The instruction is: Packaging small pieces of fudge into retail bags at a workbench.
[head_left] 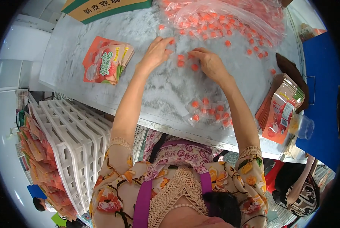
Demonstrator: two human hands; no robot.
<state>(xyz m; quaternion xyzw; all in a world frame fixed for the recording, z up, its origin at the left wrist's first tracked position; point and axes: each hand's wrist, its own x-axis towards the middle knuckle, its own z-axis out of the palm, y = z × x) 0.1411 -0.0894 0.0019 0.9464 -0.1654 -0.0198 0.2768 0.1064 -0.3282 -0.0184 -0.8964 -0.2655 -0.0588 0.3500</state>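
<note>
My left hand point(157, 53) is over the middle of the grey tabletop, fingers curled round a small wrapped red candy point(172, 41) that shows at the fingertips. Close by on the right, my right hand point(211, 64) has its thumb and forefinger pinched on another such candy, mostly hidden by the fingers. Between the hands, several loose candies point(181, 60) in clear wrappers lie on the table. A small group of wrapped candies point(211, 110) rests nearer the table's front edge, inside my right forearm.
At the far side, a large clear plastic bag point(238, 17) spills a heap of candies. Red printed pouches point(105, 62) lie left; another pouch stack point(280, 110) stands right beside a clear plastic jar point(302, 126). A green-and-tan carton point(109, 9) sits far left. White crates point(71, 140) stand below left.
</note>
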